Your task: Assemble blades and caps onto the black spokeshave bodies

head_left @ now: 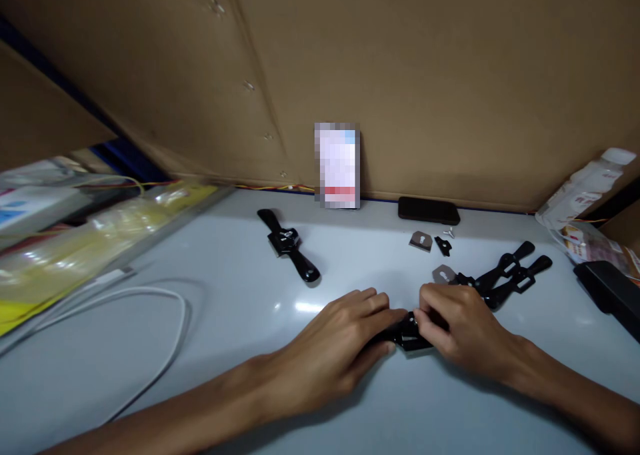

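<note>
Both my hands rest on the white table (pixel 240 308) and grip one black two-handled tool (pixel 407 333) between them. My left hand (pixel 345 338) wraps its left handle, fingers closed. My right hand (pixel 460 321) pinches the tool's middle with fingertips pressed together. Two more black tools of the same kind (pixel 505 278) lie crossed just behind my right hand. A fourth one (pixel 289 245) lies alone farther back to the left. Small grey metal blades (pixel 421 241), a black clip (pixel 443 245) and tiny screws (pixel 449 232) lie behind the crossed pair.
A dark phone (pixel 429 210) lies flat by the cardboard wall (pixel 400 75). A white cable (pixel 165 321) curves across the left of the table. Yellow plastic packets (pixel 75 248) fill the left shelf. A white bottle (pixel 585 188) and a black object (pixel 607 291) sit at right.
</note>
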Tool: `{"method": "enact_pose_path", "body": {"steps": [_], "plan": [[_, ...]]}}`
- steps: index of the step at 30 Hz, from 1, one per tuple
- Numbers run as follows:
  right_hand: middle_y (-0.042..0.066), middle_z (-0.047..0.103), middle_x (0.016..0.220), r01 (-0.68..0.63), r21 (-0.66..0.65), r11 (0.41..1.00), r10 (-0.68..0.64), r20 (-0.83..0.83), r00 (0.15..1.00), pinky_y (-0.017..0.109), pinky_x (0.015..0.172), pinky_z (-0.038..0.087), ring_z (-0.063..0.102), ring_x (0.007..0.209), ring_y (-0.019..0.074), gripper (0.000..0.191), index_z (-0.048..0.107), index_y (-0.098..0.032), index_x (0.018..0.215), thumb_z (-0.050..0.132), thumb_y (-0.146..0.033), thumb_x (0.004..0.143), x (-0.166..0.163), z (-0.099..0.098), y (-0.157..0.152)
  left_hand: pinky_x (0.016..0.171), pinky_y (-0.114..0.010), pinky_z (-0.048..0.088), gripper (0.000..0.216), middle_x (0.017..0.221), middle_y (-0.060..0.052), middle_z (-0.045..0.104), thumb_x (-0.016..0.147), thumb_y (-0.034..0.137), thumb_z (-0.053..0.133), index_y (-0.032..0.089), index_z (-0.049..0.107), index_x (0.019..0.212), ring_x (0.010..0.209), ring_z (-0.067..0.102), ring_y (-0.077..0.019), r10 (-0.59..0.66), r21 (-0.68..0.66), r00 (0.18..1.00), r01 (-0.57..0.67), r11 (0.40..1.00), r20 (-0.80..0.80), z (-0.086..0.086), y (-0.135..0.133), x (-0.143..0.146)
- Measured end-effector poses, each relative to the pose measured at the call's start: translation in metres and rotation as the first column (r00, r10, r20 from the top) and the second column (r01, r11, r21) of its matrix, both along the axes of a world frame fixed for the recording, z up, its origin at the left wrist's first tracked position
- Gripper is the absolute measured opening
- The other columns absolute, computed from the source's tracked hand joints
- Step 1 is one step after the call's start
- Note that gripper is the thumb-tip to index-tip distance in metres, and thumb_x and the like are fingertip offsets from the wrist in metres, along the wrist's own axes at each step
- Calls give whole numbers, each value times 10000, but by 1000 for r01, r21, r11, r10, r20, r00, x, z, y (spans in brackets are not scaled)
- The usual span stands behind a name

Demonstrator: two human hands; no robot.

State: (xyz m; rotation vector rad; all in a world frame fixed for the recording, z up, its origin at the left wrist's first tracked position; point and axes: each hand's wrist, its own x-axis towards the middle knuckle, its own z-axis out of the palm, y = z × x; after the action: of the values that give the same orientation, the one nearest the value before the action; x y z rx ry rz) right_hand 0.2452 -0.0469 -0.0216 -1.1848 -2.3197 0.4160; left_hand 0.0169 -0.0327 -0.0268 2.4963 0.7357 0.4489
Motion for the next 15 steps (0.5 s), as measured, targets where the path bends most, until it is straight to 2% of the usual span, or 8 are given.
{"method": "enact_pose_path", "body": {"steps": [2,4,9,15], "plan": [[8,577,652,-53,134,990,39,112,993,312,563,282,431,558,123,230,542,-188,739,447,-141,944,0,-2,-3,733,-343,438,301,948,-58,611,993,169,511,195,610,1276,837,537,-217,1,-2,1000,-1,1000,-4,1,0,0],[1,561,629,-52,171,984,30,127,991,317,559,271,417,542,120,254,531,-191,723,438,-138,953,0,-1,-5,741,-346,445,286,953,-63,615,987,169,518,187,617,1254,845,539,-219,3,-3,1000,-3,1000,-11,1,-1,-1],[-9,534,604,76,66,995,-79,34,996,306,574,295,440,551,120,331,507,-203,664,462,-212,992,5,5,2,719,-341,447,303,962,-72,627,993,165,503,179,606,1278,842,544,-221,4,9,1000,-4,1000,-3,2,-1,0],[-11,538,607,53,-70,996,-48,64,997,307,593,303,438,558,112,379,524,-196,611,479,-200,988,6,3,6,697,-321,447,275,955,-63,632,979,143,514,191,619,1229,823,554,-209,13,5,999,-13,1000,32,0,-1,-1]]}}
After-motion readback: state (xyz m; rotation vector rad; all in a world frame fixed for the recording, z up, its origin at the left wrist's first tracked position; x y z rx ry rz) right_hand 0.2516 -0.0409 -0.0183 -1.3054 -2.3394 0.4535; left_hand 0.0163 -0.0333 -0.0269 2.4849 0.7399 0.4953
